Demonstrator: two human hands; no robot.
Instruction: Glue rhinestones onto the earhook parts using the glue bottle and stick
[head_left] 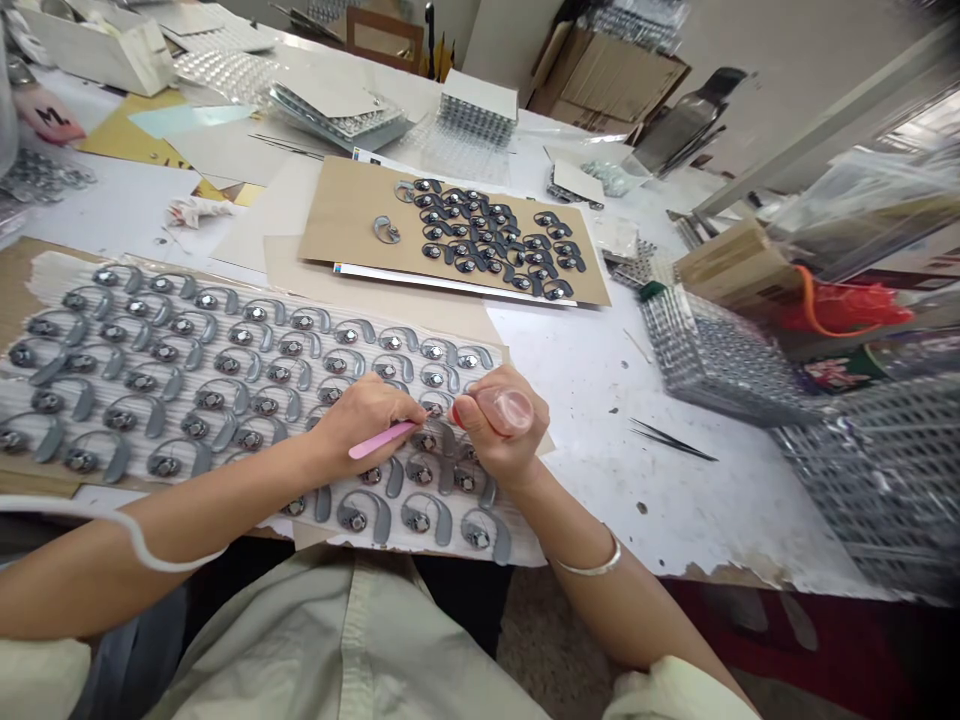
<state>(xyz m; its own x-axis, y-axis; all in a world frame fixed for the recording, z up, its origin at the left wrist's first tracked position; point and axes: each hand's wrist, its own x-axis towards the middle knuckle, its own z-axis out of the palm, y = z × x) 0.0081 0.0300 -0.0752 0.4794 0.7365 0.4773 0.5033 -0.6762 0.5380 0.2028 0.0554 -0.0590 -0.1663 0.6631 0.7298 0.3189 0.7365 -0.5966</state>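
Note:
My left hand (pixel 367 415) pinches a pink tweezers (pixel 382 440), its tip over a grey ear-hook piece near the right end of the ridged white sheet (pixel 45 270). My right hand (pixel 499 425) is closed round a small clear glue bottle (pixel 512 408) with a red nozzle that points left at the same spot. Several rows of grey hook pieces with shiny round centres (pixel 225 365) lie on the sheet. The two hands nearly touch.
A cardboard panel (pixel 345 215) farther back carries several darker hook pieces (pixel 491 240). Black tweezers (pixel 671 440) lie on the white table to the right. Clear plastic trays (pixel 712 360) stand at the right, stacked trays (pixel 337 115) and boxes at the back.

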